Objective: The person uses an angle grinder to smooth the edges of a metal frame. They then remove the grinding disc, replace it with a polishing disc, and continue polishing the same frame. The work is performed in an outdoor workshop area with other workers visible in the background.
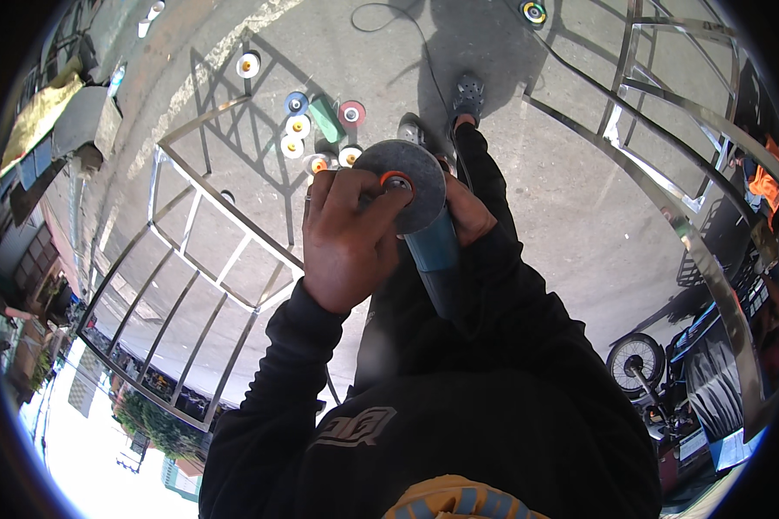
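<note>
My right hand is wrapped around the teal body of an angle grinder, held up in front of my chest. A round grey disc sits on the grinder's head, facing me. My left hand lies over the disc's left side, and its fingertips pinch the orange centre nut. Both of my forearms are in black sleeves. The grinder's rear end is hidden behind my arm and body.
Several spare discs with coloured centres lie on the concrete ahead, beside a green one. Shiny steel frames stand at the left and right. My grey shoe and a cable are on the ground. A person in orange is at the right edge.
</note>
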Motion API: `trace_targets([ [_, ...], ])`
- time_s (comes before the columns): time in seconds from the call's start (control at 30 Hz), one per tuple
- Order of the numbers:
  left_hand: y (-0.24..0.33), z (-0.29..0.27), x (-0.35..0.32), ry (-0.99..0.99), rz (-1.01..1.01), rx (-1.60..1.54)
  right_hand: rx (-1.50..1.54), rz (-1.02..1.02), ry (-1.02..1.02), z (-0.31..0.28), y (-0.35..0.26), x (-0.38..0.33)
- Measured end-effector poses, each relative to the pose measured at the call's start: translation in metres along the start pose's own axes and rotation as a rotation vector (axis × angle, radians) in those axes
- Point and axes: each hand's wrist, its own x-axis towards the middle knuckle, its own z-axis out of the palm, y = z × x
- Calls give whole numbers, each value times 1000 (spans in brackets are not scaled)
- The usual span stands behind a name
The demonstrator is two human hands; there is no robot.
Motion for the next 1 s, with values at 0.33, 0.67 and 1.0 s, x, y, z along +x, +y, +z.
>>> trace_targets([
  [0.33,0,-9,-6,-78,-23,151,-25,33,-36,-9,1,11],
  [0.67,-7,-8,2,-56,-29,122,88,40,14,-8,6,17],
  [1.0,-15,-9,0,-5,-50,127,41,74,-29,-7,1,17],
])
